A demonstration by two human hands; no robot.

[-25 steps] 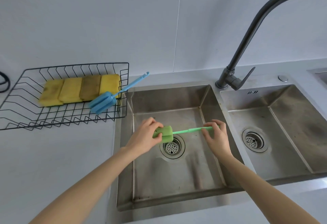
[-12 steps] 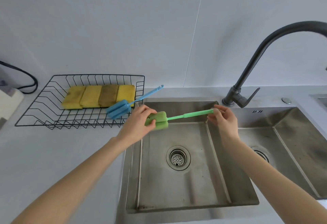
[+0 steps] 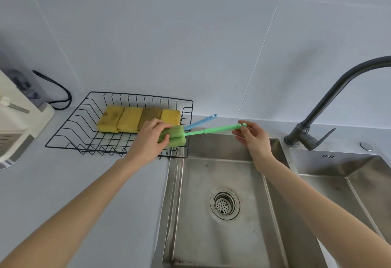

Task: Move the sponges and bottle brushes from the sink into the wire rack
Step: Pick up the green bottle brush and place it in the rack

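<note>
I hold a green bottle brush (image 3: 208, 130) level over the right end of the black wire rack (image 3: 84, 117). My left hand (image 3: 150, 138) grips its green sponge head, and my right hand (image 3: 252, 135) pinches the handle's tip. Several yellow sponges (image 3: 129, 121) lie in a row at the back of the rack. A blue bottle brush (image 3: 203, 121) lies under the green one; only its handle shows, sticking out over the rack's right rim. The left sink basin (image 3: 222, 183) below my hands holds only its drain.
A dark curved faucet (image 3: 330, 102) stands at the right, between the two basins. A white appliance (image 3: 12, 123) with a black cable sits at the far left. Grey countertop spreads in front of the rack.
Both hands have carried the green brush up out of the sink and leftward, so its sponge head now sits over the rack's right end above the blue brush.
</note>
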